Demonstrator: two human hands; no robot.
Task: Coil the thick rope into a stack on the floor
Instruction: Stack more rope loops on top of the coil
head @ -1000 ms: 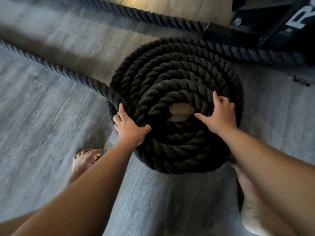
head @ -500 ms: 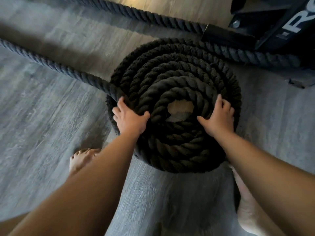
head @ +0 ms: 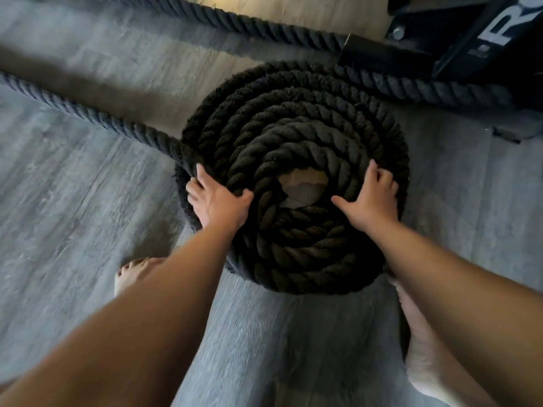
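A thick black rope is wound into a round stacked coil (head: 293,148) on the grey wood floor, with a small bare gap at its centre. My left hand (head: 216,202) lies on the coil's left side, fingers over the outer turns where the loose rope joins. On the right side rests my right hand (head: 368,201), fingers curled over the top turns and thumb stretched toward the centre. A loose length of rope (head: 88,113) runs from the coil off to the far left.
A second stretch of rope (head: 258,24) lies along the back and ends in a black sleeve. A black metal equipment base (head: 470,33) stands at the back right. My bare feet (head: 132,274) flank the coil's near side.
Both hands have slid a little along the coil's top, the left toward the outer left edge, the right slightly outward. The coil has kept its place.
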